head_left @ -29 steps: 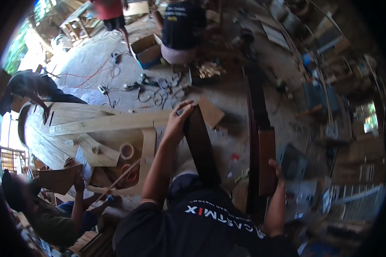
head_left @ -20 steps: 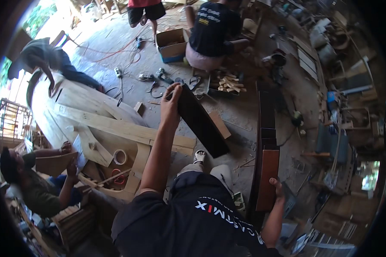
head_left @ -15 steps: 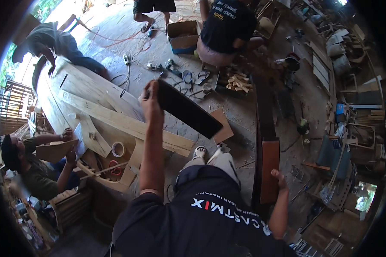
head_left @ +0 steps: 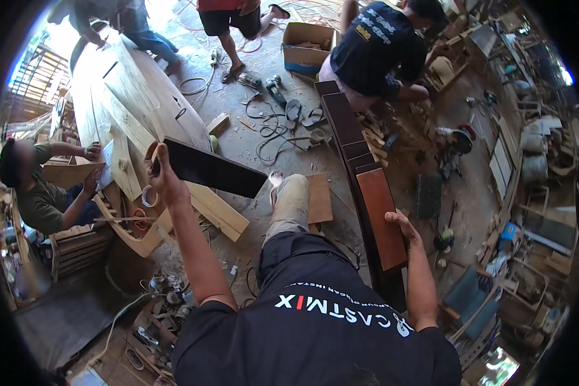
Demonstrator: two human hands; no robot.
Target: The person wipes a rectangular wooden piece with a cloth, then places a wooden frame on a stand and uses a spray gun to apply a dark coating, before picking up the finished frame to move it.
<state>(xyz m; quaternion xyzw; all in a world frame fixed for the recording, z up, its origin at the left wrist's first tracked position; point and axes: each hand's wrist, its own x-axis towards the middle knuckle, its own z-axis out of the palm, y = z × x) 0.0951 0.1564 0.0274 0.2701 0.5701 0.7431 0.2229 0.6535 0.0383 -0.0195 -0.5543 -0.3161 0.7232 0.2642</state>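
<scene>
My left hand [head_left: 159, 168] grips one end of a dark, flat wooden board [head_left: 213, 168] and holds it out level to my left, above pale planks. My right hand [head_left: 404, 226] rests on the near end of a stack of long dark reddish boards [head_left: 360, 167] that runs away from me across the floor. My leg in light trousers [head_left: 291, 204] steps forward between the two, the foot near a small square of plywood [head_left: 320, 197].
Pale curved planks [head_left: 130, 109] lie at the left, where a seated person [head_left: 40, 193] holds one. Another person [head_left: 381, 51] crouches ahead by a cardboard box [head_left: 307, 46]. Cables and power tools [head_left: 276, 109] litter the concrete floor. Clutter fills the right side.
My left hand has swung the dark board from upright in front of me down and out to the left, now level. My right hand has stayed on the stacked boards.
</scene>
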